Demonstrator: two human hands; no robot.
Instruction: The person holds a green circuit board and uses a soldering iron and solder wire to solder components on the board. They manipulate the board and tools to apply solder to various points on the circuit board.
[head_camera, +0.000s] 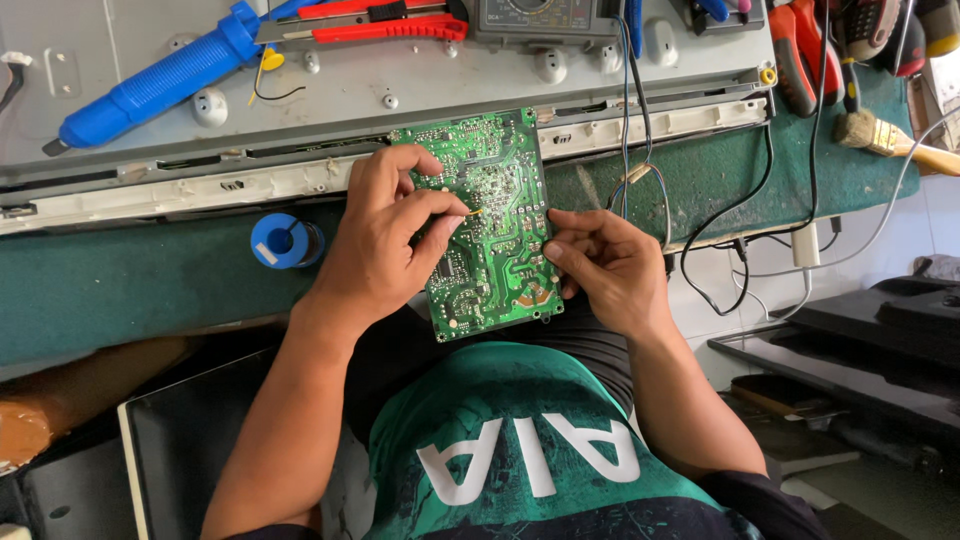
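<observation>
Bench tools (380, 22) cut off above

A circuit board (490, 225) is held between 2 hands, the left hand (385, 245) at its left edge and the right hand (605, 265) at its right. A solder spool (285, 241) lies left of it on the mat (120, 290). Behind it lies a panel (400, 120), on which a desoldering pump (165, 80) and a utility knife (370, 22) are laid.

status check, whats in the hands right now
Left hand and right hand both gripping green circuit board, solder side up. Left fingertips pinch a small part on it. Blue solder spool nearby, clear.
</observation>
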